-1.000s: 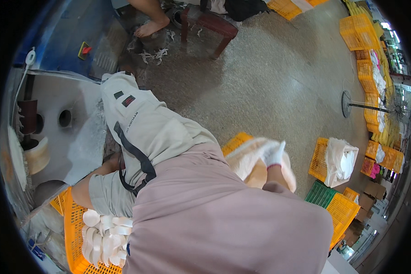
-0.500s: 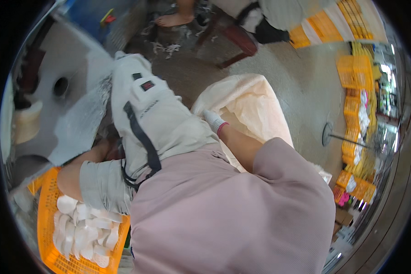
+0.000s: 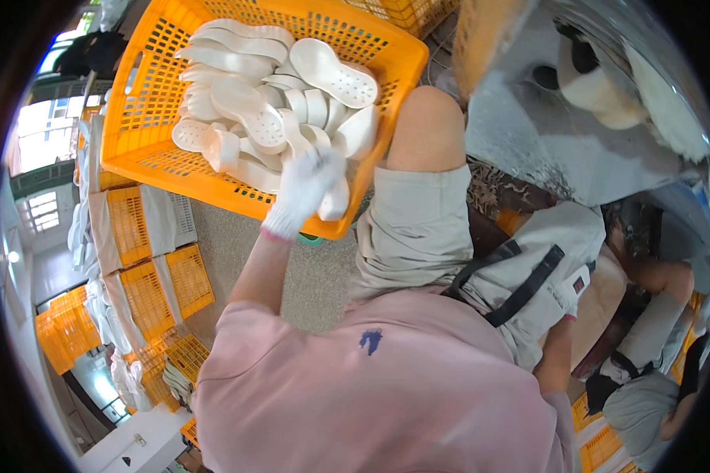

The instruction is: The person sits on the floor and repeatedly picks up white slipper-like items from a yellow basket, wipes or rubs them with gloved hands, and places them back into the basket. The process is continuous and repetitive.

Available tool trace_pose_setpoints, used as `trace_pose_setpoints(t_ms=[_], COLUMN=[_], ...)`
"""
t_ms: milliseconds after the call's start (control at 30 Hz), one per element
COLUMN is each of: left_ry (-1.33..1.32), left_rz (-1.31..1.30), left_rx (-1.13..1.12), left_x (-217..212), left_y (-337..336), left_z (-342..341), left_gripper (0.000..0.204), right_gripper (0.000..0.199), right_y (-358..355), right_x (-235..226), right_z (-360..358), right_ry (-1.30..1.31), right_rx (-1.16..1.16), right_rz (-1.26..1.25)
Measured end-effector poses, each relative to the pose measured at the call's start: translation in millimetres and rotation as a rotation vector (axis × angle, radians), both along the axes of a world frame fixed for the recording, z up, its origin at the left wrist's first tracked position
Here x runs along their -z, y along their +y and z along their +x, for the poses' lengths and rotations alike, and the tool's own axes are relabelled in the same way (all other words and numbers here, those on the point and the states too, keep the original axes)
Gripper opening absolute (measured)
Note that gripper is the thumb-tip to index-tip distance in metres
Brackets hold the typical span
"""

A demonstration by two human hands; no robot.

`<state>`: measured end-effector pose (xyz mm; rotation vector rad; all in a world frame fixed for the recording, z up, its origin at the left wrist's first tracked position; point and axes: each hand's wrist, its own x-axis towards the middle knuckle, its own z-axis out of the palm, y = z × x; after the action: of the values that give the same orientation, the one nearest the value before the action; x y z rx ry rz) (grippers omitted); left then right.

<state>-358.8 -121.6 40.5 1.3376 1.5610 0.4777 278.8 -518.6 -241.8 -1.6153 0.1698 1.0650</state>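
Observation:
At the upper left stands an orange plastic basket (image 3: 213,185) heaped with white shoe soles (image 3: 252,110), some dotted with small holes. My left hand (image 3: 312,177), in a white knit glove with a pink cuff, reaches over its near side. Its fingers are curled, closed on a white shoe sole (image 3: 335,201) at the pile's near edge. On the right my forearm (image 3: 556,355) passes behind the pale apron (image 3: 564,236). Only the pink cuff of my right hand shows there, so its fingers are hidden. Beyond it lies part of a cream sack (image 3: 603,303).
A grey metal machine panel (image 3: 521,118) with a round hole rises at the upper right, its edge close to my knee. Stacked orange crates (image 3: 138,229) line the left. Another person (image 3: 647,410) sits at the lower right.
My view has swung left, from the sack to the basket. My left hand, unseen before, is now on the soles. My right hand, earlier at the sack's mouth, is now hidden behind the apron.

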Motion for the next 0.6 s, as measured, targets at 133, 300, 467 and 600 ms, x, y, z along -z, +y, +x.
trace_pose_setpoints(t_ms=[133,300,467,600], left_ry=[0.491,1.027,1.216,0.259], left_rz=[0.654,0.936,0.525,0.729], left_rx=[0.073,1.031,1.201,0.214], left_x=[33,103,37,-76], left_y=[128,238,259,203], left_z=[21,42,48,9], left_gripper=[0.032,0.042,0.037,0.039], right_gripper=[0.043,0.04,0.042,0.039], right_y=[5,13,67,142], right_x=[-72,-179,-268,-311], right_z=[12,-15,-86,-167], right_ry=[-0.018,-0.253,-0.514,-1.078], right_rx=[-0.153,-0.321,-0.477,-0.634], right_rz=[0.021,-0.34,-0.332,-0.41])
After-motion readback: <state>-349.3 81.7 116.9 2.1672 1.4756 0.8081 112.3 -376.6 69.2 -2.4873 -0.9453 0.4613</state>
